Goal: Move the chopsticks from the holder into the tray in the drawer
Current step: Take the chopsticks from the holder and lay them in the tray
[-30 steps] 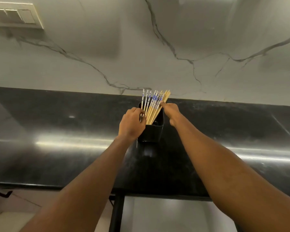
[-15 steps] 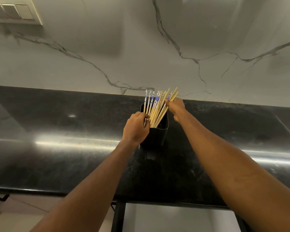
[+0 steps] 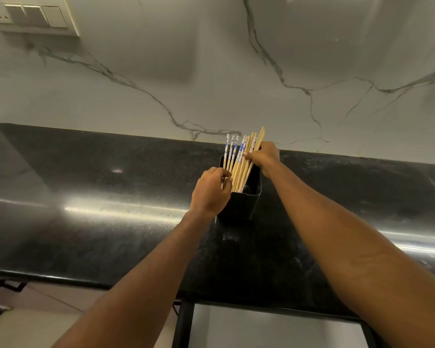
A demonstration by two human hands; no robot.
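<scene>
A black rectangular holder [image 3: 245,205] stands on the dark countertop [image 3: 98,234] near the wall. A bundle of chopsticks [image 3: 241,159] sticks up out of it, some plain wood, some white with blue patterns. My right hand [image 3: 264,156] is closed around the upper part of the wooden chopsticks, thumb across their front. My left hand [image 3: 211,192] grips the holder's near left rim. The drawer and its tray are not clearly visible.
A marbled grey wall [image 3: 211,71] rises behind the counter, with a switch plate [image 3: 33,17] at top left. Below the counter's front edge a pale surface in a dark frame [image 3: 261,327] shows. Floor tiles lie at lower left.
My right hand has wrapped more fully around the wooden chopsticks, gathering them upright. My left hand stays on the holder's rim. The camera shifted slightly.
</scene>
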